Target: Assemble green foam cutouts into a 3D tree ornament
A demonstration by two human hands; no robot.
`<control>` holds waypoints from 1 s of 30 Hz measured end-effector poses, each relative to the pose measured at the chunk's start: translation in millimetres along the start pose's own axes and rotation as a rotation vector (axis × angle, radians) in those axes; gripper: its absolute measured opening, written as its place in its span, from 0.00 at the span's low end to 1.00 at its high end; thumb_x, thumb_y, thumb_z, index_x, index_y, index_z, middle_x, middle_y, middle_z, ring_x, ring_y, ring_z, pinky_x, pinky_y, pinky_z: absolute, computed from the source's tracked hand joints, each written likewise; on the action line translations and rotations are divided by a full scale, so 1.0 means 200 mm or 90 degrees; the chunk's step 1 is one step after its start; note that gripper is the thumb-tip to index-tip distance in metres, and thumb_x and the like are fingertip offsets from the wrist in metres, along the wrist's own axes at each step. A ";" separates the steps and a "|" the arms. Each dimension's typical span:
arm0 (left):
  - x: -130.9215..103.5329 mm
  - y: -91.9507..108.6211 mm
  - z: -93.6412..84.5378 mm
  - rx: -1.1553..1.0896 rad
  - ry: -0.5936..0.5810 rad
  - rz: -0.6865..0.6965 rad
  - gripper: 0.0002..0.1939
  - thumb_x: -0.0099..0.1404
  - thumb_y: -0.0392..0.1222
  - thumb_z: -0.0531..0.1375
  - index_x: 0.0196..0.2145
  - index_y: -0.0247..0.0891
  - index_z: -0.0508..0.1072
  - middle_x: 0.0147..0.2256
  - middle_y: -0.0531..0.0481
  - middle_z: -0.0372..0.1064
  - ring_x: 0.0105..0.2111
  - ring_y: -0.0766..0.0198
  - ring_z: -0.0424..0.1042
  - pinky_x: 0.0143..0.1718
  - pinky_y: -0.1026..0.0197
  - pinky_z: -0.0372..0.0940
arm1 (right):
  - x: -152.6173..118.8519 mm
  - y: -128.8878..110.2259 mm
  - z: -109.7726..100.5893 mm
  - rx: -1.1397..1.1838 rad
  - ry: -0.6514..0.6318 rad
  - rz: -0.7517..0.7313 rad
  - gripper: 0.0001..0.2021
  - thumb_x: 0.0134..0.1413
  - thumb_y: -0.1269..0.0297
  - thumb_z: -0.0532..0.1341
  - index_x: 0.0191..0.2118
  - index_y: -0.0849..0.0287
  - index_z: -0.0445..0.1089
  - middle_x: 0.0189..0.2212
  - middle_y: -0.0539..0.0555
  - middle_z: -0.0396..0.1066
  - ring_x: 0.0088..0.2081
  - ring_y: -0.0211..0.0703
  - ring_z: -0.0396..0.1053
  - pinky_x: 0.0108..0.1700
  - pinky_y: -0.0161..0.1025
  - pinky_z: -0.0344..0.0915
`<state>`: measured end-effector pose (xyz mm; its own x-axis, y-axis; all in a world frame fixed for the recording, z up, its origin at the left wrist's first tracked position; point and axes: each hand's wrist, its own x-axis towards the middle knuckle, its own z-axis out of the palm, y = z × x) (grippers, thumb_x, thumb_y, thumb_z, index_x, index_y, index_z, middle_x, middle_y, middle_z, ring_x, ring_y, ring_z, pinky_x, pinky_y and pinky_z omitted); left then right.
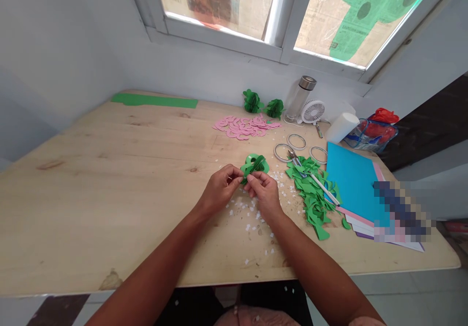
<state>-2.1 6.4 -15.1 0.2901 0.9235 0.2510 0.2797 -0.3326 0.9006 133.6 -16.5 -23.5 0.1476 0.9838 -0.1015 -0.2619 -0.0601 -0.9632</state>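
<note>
A folded green paper piece [256, 164] with rounded edges is held above the middle of the wooden table. My left hand [222, 185] pinches its lower left edge between thumb and fingers. From the right, my right hand [263, 192] grips the same piece near its bottom, fingers curled under the thumb. The two hands are close together, with fingertips almost touching. Small white paper bits [250, 227] lie scattered below and around them.
Green scraps [314, 197] with scissors and a pen on them lie right, beside tape rolls [296, 142] and blue sheets [351, 182]. Behind are pink cutouts [245, 127], two green paper ornaments [252, 102], a bottle [298, 103], a small fan [313, 111] and a green strip [157, 100].
</note>
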 end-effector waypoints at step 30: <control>-0.02 -0.01 0.06 0.322 0.123 0.198 0.08 0.64 0.39 0.54 0.27 0.39 0.68 0.27 0.48 0.68 0.29 0.62 0.67 0.32 0.60 0.61 | 0.00 0.00 0.00 0.016 -0.002 -0.005 0.12 0.43 0.55 0.64 0.28 0.60 0.68 0.14 0.45 0.67 0.14 0.29 0.55 0.18 0.30 0.52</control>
<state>6.6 1.2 -22.1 0.2706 0.7706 0.5770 0.6207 -0.5978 0.5073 133.4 -16.8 -24.1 0.1475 0.9847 -0.0926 -0.2838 -0.0475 -0.9577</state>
